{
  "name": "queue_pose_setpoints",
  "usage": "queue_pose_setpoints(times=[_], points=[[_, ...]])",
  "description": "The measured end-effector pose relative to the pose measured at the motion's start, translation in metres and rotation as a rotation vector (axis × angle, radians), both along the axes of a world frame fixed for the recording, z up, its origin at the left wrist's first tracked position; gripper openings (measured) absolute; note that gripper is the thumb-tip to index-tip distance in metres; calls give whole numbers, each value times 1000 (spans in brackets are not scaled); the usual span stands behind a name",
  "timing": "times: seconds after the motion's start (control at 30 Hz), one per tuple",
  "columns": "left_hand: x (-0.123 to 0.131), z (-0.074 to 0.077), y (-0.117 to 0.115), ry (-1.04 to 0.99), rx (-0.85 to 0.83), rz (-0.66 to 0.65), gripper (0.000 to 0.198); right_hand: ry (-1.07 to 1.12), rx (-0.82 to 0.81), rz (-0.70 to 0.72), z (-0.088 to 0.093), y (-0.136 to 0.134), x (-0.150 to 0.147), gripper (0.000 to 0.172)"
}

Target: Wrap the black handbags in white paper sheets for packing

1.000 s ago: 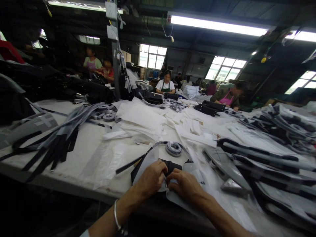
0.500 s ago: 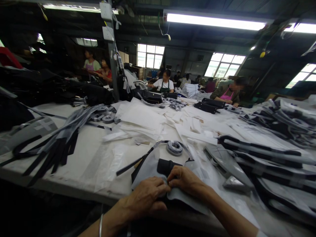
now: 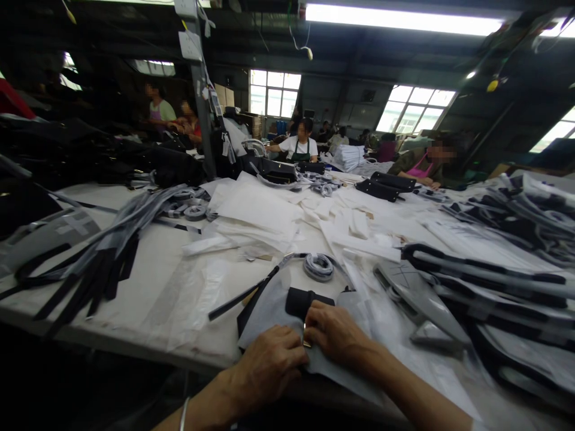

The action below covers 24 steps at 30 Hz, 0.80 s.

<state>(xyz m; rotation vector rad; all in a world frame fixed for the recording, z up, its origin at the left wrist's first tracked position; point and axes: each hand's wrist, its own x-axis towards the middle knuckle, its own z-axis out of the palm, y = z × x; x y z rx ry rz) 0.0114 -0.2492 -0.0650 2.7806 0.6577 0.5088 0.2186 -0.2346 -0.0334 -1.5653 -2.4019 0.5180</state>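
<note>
At the table's front edge lies a black bag-like piece (image 3: 244,320), mostly covered by thin white paper (image 3: 269,308). On the paper sits a short black tab (image 3: 300,301), and a small gold metal piece (image 3: 306,336) shows between my hands. My right hand (image 3: 335,332) is closed, its fingertips pinching at the lower end of the tab beside the metal piece. Low on the paper, my left hand (image 3: 274,359) is closed with fingers curled; what is in its fingertips is hidden. A black strap (image 3: 242,296) and a wrapped strap coil (image 3: 318,267) lie just behind.
Wrapped black straps (image 3: 110,257) spread over the left of the table (image 3: 148,281). White paper sheets (image 3: 256,206) are piled in the middle. At right lie padded black handles (image 3: 489,278) and a grey wrapped piece (image 3: 417,299). Co-workers, one in a green apron (image 3: 302,149), work beyond.
My right hand has shifted slightly, and the gold metal piece now shows beside its fingers. My left hand has drawn a little lower, its fingers more curled. The view has tilted slightly downward.
</note>
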Motion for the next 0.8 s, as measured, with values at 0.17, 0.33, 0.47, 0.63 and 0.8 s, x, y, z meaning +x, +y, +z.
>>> queue_pose_setpoints(times=[0.17, 0.33, 0.47, 0.63, 0.8], points=[[11, -1, -8, 29, 244, -113, 4, -112, -11, -80, 6, -5, -5, 16], [12, 13, -6, 28, 1, -28, 13, -209, -53, -32, 36, -4, 4, 7], [9, 22, -6, -64, -148, 46, 23, -413, 36, -170, 53, -15, -3, 13], [7, 42, 8, 23, -254, 29, 14, -469, 18, -243, 35, -30, -14, 17], [32, 65, 44, 79, -188, 318, 22, -463, 56, -272, 13, -29, -5, 26]])
